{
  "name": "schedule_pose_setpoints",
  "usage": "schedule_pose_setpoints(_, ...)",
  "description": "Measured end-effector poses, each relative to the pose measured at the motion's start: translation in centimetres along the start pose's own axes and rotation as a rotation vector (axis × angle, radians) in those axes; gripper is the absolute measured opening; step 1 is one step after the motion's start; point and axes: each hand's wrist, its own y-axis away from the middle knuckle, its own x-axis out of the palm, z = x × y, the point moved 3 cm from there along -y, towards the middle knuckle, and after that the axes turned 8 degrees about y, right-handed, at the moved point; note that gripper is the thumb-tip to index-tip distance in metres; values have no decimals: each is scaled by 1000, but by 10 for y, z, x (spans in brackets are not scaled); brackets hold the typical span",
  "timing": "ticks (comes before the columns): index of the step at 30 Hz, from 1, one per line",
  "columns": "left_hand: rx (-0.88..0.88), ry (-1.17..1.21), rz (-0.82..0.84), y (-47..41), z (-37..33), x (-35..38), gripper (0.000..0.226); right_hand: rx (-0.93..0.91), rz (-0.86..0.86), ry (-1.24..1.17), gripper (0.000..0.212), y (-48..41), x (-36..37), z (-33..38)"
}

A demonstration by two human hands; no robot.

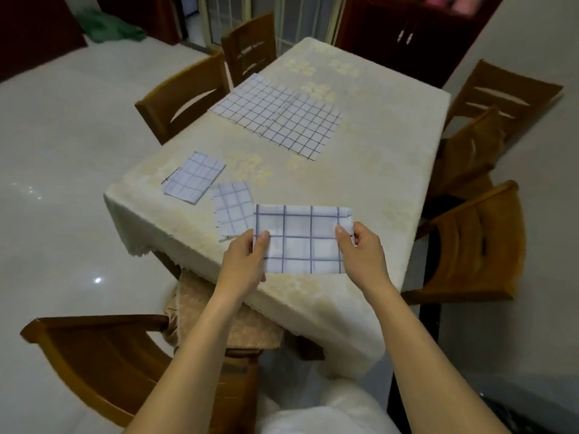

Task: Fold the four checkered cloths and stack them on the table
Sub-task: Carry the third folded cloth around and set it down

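Note:
I hold a folded white checkered cloth (302, 239) above the near edge of the table (376, 170). My left hand (244, 261) pinches its left edge and my right hand (360, 249) pinches its right edge, thumbs on top. Two smaller folded checkered cloths lie on the table: one (194, 177) at the near left, another (232, 206) just left of the held cloth and partly behind it. A large checkered cloth (277, 115) lies spread flat farther back on the left side.
The table wears a cream floral tablecloth. Wooden chairs stand round it: two at the far left (185, 95), two at the right (473, 242), one at the near left (103, 361). A dark cabinet (407, 32) stands behind.

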Motion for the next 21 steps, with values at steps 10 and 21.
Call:
schedule_pose_setpoints(10,-265,-158,-217,-46,40,28,39,-33,286,122,42,-121,53,-55)
schedule_pose_setpoints(21,-504,-217,-567,-41,128,95,24,-230,616,382,24,-193,106,-105)
